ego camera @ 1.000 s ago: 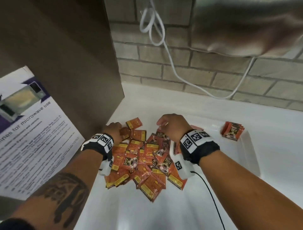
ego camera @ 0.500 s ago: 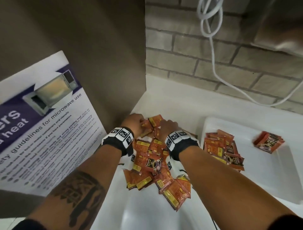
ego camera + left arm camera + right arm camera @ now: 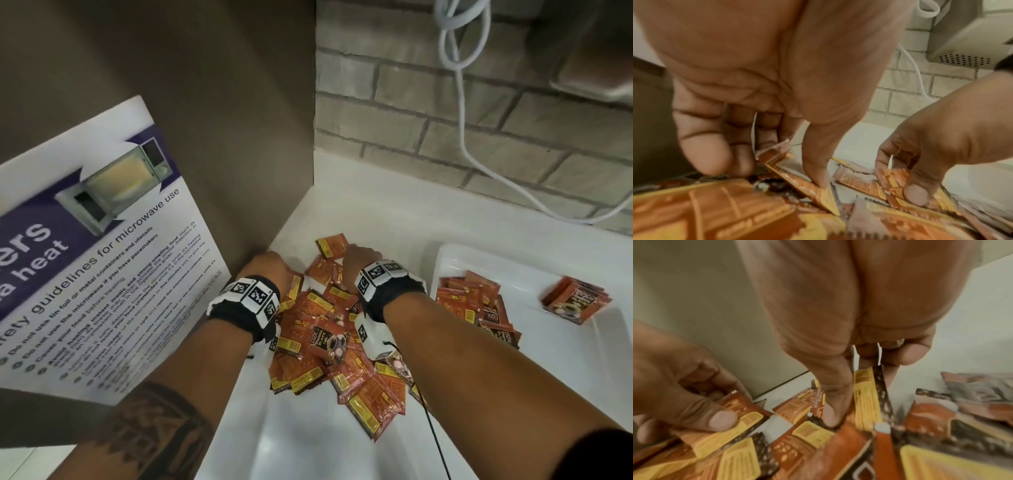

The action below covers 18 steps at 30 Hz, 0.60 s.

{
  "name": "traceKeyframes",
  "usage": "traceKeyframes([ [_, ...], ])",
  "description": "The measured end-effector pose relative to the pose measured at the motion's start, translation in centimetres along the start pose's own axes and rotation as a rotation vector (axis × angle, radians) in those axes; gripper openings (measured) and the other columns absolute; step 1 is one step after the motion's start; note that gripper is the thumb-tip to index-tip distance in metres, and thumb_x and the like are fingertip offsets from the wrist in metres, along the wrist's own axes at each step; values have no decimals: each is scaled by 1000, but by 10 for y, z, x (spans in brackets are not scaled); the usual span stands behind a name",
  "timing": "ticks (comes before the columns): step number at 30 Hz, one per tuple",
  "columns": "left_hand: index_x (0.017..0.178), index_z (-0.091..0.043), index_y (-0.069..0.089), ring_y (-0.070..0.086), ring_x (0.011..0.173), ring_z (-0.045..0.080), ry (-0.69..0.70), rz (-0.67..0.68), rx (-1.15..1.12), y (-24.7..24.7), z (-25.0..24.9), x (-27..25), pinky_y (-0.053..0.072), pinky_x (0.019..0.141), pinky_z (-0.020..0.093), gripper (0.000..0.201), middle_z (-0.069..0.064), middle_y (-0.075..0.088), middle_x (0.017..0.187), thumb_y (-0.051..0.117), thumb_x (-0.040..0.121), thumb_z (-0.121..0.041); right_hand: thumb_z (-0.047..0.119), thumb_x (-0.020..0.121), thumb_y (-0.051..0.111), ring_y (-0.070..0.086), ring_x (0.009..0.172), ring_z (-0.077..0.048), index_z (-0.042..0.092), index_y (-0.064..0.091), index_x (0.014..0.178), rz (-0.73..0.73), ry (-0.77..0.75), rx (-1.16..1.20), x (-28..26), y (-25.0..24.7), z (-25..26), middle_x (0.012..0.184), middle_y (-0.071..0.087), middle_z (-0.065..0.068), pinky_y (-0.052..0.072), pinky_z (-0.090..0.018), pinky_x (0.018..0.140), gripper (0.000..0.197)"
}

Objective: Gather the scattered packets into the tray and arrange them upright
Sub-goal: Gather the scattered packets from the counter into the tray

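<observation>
Head view shows both hands over the heap of orange foil coffee packets [image 3: 318,335] on the white counter [image 3: 376,212]. Left hand [image 3: 270,270] pinches one packet [image 3: 797,181]; right hand [image 3: 359,260] pinches another packet [image 3: 867,400]. More packets lie flat in the white plastic tray [image 3: 548,359] beside.

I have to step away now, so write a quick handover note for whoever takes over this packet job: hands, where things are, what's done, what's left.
Left hand: pinching a packet at the far left edge of the pile.
Right hand: pinching another packet at the far side of the pile.
Loose pile: lying flat on the white counter, left of the tray.
Done: a flat heap sits at the tray's left end, plus a small bundle further right.
Left: move the pile into the tray, then stand all the packets upright.
</observation>
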<state>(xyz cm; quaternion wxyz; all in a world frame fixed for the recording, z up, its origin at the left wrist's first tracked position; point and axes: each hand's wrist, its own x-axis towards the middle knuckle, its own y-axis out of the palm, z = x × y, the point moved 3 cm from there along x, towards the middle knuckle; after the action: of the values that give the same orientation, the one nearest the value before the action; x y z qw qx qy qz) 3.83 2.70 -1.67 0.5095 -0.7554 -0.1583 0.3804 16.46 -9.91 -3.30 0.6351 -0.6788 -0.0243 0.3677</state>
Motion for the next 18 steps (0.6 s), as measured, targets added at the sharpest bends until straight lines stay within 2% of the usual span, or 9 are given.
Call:
traceKeyframes([
  [2,111,-3,63,64,105,30,28,-43,-2,5,0,-1,53,89,37,26,16,61,124,62,96,-25,25,83,70,60,114,-33,10,58,122,11,-26,-26,4,-5,-1,120,64,-8,48,-49,101,44],
  [4,126,-5,57,60,114,30,46,-88,-5,8,1,-1,50,98,39,39,17,47,136,65,93,-25,16,83,70,63,109,-31,12,64,93,10,-30,-59,2,-17,0,97,65,-3,48,-51,100,12],
  [6,127,-8,56,59,114,30,58,-108,-15,11,1,-1,51,99,41,40,15,48,135,68,91,-23,14,85,71,63,107,-28,15,57,76,9,-47,-65,2,-31,2,88,61,0,48,-48,100,16],
  [8,122,-10,57,61,113,29,81,-113,-17,13,1,0,54,96,43,35,12,57,127,68,90,-20,22,84,77,60,113,-25,13,67,96,15,-66,-99,0,-41,5,110,63,-3,46,-44,100,18],
  [10,120,-10,58,62,113,29,115,-134,-26,12,-1,-1,55,94,44,33,10,62,124,68,90,-19,26,84,78,57,117,-22,15,67,119,-5,-114,-111,8,-44,13,121,57,-4,48,-39,97,38],
  [12,121,-10,57,62,113,29,129,-139,-30,11,-2,-3,55,94,43,35,10,61,124,69,89,-17,27,81,79,58,111,-22,16,65,121,16,-123,-132,19,-37,25,110,50,-2,52,-36,92,44],
  [14,122,-10,56,62,112,30,133,-140,-43,11,-3,-3,55,93,42,38,12,59,125,70,88,-17,29,72,82,59,106,-24,15,62,121,22,-117,-153,50,-22,26,102,43,1,54,-39,89,55],
  [15,123,-11,55,60,113,30,131,-139,-58,12,-2,-1,55,94,43,39,12,57,126,70,88,-18,30,70,82,58,109,-26,14,59,121,6,-123,-163,54,-20,27,109,47,-1,53,-42,91,58],
  [18,127,-13,55,53,121,31,129,-137,-106,10,0,0,49,101,43,45,10,54,130,73,87,-20,39,86,71,50,121,-31,12,59,122,13,-124,-171,37,-31,34,129,49,-10,43,-39,102,46],
])
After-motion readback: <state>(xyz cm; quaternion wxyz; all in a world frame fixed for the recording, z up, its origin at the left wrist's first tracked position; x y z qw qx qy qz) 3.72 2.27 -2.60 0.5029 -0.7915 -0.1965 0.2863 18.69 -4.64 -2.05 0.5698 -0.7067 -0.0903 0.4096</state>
